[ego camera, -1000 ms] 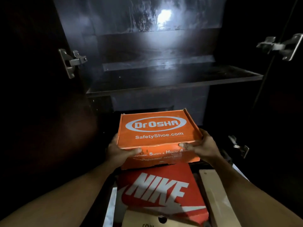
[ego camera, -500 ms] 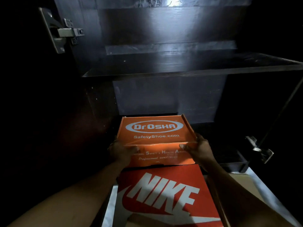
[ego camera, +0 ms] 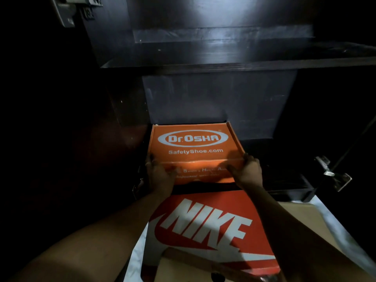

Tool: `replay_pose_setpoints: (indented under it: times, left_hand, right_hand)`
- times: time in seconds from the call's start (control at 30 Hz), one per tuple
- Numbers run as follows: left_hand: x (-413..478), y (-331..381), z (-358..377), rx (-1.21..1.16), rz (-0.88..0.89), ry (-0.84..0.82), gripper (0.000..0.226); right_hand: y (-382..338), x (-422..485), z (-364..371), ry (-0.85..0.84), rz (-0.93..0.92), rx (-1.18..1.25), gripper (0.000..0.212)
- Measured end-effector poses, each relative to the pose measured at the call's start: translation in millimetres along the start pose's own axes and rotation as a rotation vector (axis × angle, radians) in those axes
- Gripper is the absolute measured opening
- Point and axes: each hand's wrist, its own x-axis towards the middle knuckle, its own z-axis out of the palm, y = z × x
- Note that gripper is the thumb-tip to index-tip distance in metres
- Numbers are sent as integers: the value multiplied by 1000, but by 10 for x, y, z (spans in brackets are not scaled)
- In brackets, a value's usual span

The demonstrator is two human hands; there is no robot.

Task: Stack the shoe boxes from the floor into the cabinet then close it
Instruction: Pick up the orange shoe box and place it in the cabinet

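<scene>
Head view, dim light; orange Dr.Osha box (ego camera: 195,145) now sits low inside the bottom compartment of the cabinet (ego camera: 213,98), under the shelf (ego camera: 223,65) and towards the left wall; a second ago it was held higher and nearer me, in front of the opening, so it has gone down and inward. Left hand (ego camera: 158,176) grips the near left corner, fingers curled onto the front face; right hand (ego camera: 247,171) grips the near right corner likewise; both are still grasping, no release. I cannot tell whether the base already rests on the cabinet floor; too dark beneath it. Red Nike box (ego camera: 203,224) lies on the floor just outside, below my forearms; a tan box (ego camera: 301,220) beside it on the right. My judgement: first box nearly placed; the others remain to stack, and the doors are still to be closed.
</scene>
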Motion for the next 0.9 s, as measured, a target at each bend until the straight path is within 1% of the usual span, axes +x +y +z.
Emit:
replay_pose_setpoints:
  times: [0.07,0.1,0.17,0.2,0.3,0.4,0.53,0.63,0.67,0.77,0.8,0.83,0.9]
  left_hand:
    - [21,25,48,30,23,-28,98]
    - [64,18,78,41,17,-37,102]
    - [141,30,97,41,-19,-57,112]
    - [150,61,81,38,-32,-79,115]
    - [61,188,-36,51,-22,-161,116]
    - [-87,312,-195,95,11,-197,114]
    - [-373,660,-577,87,45,-209,112]
    - [-699,1031,-1003,68,94,-204,112]
    - [-838,1164,-1147,70,101,-209,112]
    - [-1276,1442,-1523,113,113,-214,113]
    - [-1431,1479,-1621,117,126,-225,112]
    - [-1608,1511,-1723,113,132,-243,111]
    - [-1946,1468,-1878,116,123,-275,109]
  right_hand:
    - [-31,-27,6,-73,-23,55,67]
    - [-35,-41,18,-118,-21,95,74]
    - [-17,-43,33,-206,31,192,98]
    - [0,-47,25,-246,56,222,106]
    - [-2,-59,-58,-326,97,272,116]
    - [-225,-142,-224,-294,87,233,119]
    - [-619,-339,-540,-223,-7,116,105]
    - [-908,-704,-875,-208,-33,33,103]
    - [-942,-808,-982,-219,-57,11,105]
    - [-610,-761,-1121,-255,-74,-56,127]
    - [-647,-945,-1236,-252,-52,-79,129]
    - [-756,-1231,-1393,-236,-39,-97,122]
    - [-1095,-1981,-1679,-163,-45,-150,84]
